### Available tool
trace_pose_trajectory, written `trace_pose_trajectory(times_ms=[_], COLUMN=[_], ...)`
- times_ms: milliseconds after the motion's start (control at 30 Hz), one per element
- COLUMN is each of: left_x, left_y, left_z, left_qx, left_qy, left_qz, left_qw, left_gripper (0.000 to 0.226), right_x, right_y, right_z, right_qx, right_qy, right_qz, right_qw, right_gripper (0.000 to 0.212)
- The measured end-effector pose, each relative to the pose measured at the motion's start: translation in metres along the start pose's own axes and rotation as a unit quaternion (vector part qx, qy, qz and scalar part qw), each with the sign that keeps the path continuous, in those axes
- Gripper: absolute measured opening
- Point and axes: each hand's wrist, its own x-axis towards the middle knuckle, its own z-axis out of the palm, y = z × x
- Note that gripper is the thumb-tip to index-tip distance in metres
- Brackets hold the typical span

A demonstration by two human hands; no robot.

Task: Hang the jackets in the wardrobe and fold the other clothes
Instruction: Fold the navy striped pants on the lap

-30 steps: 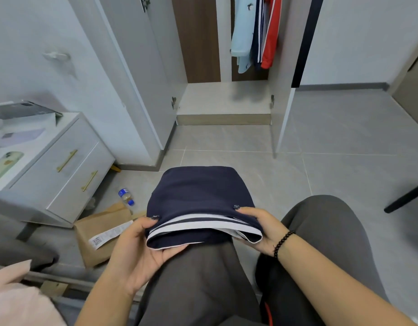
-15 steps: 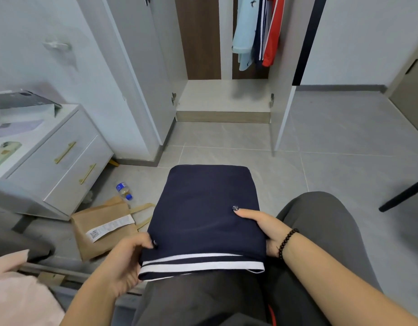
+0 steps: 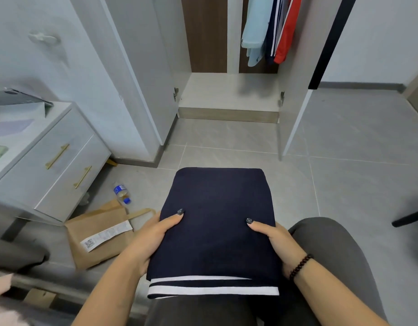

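Navy folded garment (image 3: pixel 217 231) on lap — left hand (image 3: pixel 146 241), right hand (image 3: pixel 277 243) pinch side edges.

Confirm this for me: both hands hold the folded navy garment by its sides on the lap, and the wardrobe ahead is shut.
Not quite. The head view shows the wardrobe open, with jackets hanging inside. The rest is right: the left hand and right hand hold the folded navy garment by its sides on the lap.

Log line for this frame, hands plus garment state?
left hand: grips folded navy garment | right hand: grips it | garment: on lap
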Motion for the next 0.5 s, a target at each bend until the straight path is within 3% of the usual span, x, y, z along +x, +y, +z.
trace_pose_trajectory(times_ms=[200,500], left_x=[0.059,0.177], left_y=[0.042,0.117], left_z=[0.032,0.090], left_qx=[0.010,0.000], left_qy=[0.004,0.013], left_qz=[0.014,-0.014], left_qw=[1.000,1.000], left_gripper=[0.036,0.025], right_x=[0.051,0.151], right_y=[-0.057,-0.151], right_z=[-0.020,-0.054], right_qx=[-0.022,-0.022], right_qy=[0.027,0.071], right_qz=[-0.042,-0.012], right_qw=[0.999,0.997], right_gripper=[0.056,0.053])
